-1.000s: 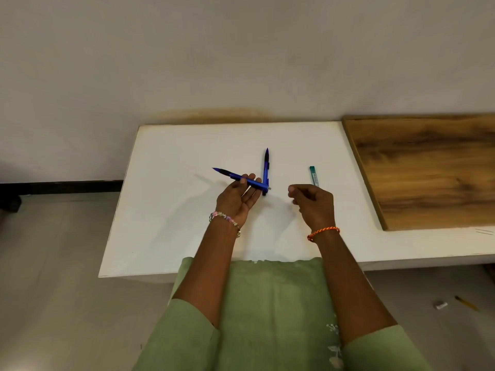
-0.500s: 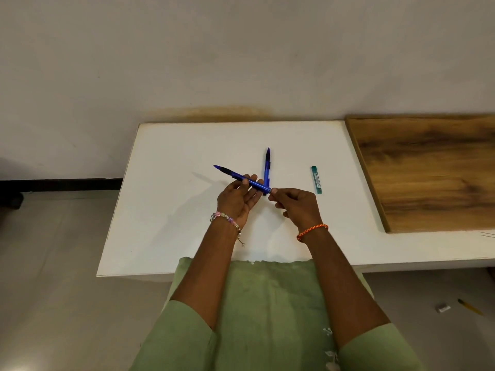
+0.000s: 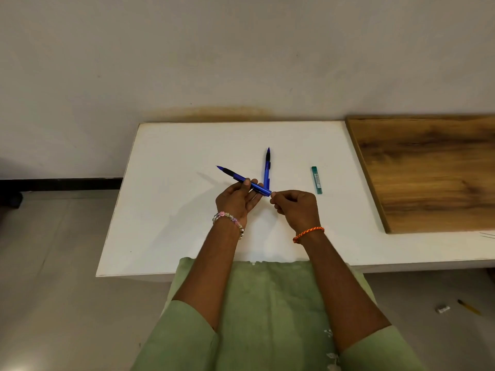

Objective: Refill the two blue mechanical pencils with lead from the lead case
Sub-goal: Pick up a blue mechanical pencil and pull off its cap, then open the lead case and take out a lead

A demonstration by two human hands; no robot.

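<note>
Left hand (image 3: 235,200) gripping one blue mechanical pencil (image 3: 242,180), tip toward 10 o'clock. Right hand (image 3: 296,206) pinching its rear cap. Second pencil (image 3: 267,167) flat on white bench (image 3: 174,223), pointing 12. Green lead case (image 3: 316,180) at 3 o'clock.

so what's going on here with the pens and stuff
A person seated at a white table is starting to refill mechanical pencils. The left hand holds one blue pencil off the table, tip pointing away to the left, while the right hand pinches at its back end, apparently at the cap. The second blue pencil lies on the table behind it. The green lead case lies untouched to the right.
</note>
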